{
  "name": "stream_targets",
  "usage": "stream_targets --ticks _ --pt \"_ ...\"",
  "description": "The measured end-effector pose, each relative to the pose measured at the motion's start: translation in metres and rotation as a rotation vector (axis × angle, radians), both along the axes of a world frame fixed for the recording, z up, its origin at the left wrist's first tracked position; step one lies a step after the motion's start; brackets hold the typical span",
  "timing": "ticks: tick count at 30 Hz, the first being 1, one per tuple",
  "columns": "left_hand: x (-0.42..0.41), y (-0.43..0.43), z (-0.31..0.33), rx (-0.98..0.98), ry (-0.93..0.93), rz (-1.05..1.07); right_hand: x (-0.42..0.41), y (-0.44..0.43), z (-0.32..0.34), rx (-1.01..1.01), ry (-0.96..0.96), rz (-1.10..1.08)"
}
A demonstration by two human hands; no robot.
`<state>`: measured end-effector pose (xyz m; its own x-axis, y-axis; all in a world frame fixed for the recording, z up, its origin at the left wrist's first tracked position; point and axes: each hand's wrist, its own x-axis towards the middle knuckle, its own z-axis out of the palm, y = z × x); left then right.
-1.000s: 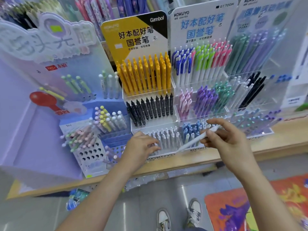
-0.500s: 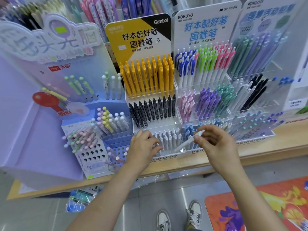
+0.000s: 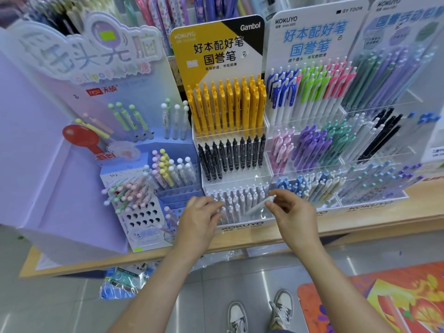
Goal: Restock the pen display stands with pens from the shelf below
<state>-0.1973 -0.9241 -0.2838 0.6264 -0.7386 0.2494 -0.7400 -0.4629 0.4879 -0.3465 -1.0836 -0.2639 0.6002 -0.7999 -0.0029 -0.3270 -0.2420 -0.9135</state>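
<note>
Landmark is the yellow-card stand (image 3: pixel 217 56), mid-bench (image 3: pixel 360 227). All positions are relative to it.

- Far left of it: purple stand (image 3: pixel 60 164) with pastel ball-top pens (image 3: pixel 168 169). Some are upright, and a bunch leans left over the perforated block.
- Below-left of it, under the bench edge: crumpled blue-and-clear packet (image 3: pixel 125 280).
- On it: yellow pens (image 3: pixel 228 106) in the top tier, black pens (image 3: pixel 230 155) in the middle tier, white pens (image 3: pixel 240 200) in the front tier. All stand in slots.
- Left hand (image 3: pixel 199 219): at its front-left corner, fingers curled, tips in among the front-tier white pens. Can't tell whether the grip pinches one or only touches them, as the tips are hidden by the pens.
- Right hand (image 3: pixel 293 217): at its front-right corner. The grip is pinched on a single white pen (image 3: pixel 258 207), thumb and forefinger on its upper end.
- That pen is tilted and runs down-left from the grip toward the right-hand slots of the front tier, just behind the clear front wall. It's too blurred to tell whether its lower end sits in a slot.
- The two hands are apart, with the front-tier row between them.
- Just right of it, side by side: blue-card stand (image 3: pixel 312 44). It has blue, green and pink clips on top, pink, purple and teal in the middle, and blue and pale ones in front.
- Further right: third stand (image 3: pixel 396 25) with muted green and purple pens above and black and white ones below.
- Below it on the floor: a pair of sneakers (image 3: pixel 236 316).
- Below-right: orange mat (image 3: pixel 384 296).
</note>
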Motion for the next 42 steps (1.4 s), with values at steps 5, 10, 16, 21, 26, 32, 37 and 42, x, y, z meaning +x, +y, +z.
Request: stream_targets --ticks 5,10,16,21,26,32,37,42 --pt "0.004 0.002 0.003 0.008 0.027 0.0 0.007 0.008 -0.005 -0.111 0.074 0.065" --pt "0.006 0.002 0.004 0.018 0.011 -0.008 0.015 0.011 -0.011 -0.216 0.107 0.124" --pt "0.01 0.001 0.004 0.041 0.061 -0.004 0.023 0.012 -0.018 -0.337 0.071 0.235" --pt "0.011 -0.001 0.005 0.023 0.081 -0.011 0.029 0.009 -0.016 -0.408 0.122 0.286" --pt "0.013 -0.002 0.009 0.032 0.059 -0.049 0.04 0.006 -0.009 -0.548 0.228 0.474" --pt "0.016 -0.002 0.014 0.066 0.066 -0.07 0.044 0.003 -0.005 -0.513 0.395 0.457" --pt "0.017 -0.004 0.019 0.176 0.052 -0.103 0.048 0.006 0.002 -0.44 0.5 0.418" --pt "0.018 -0.005 0.024 0.244 0.014 -0.131 0.045 0.012 0.003 -0.435 0.478 0.4"
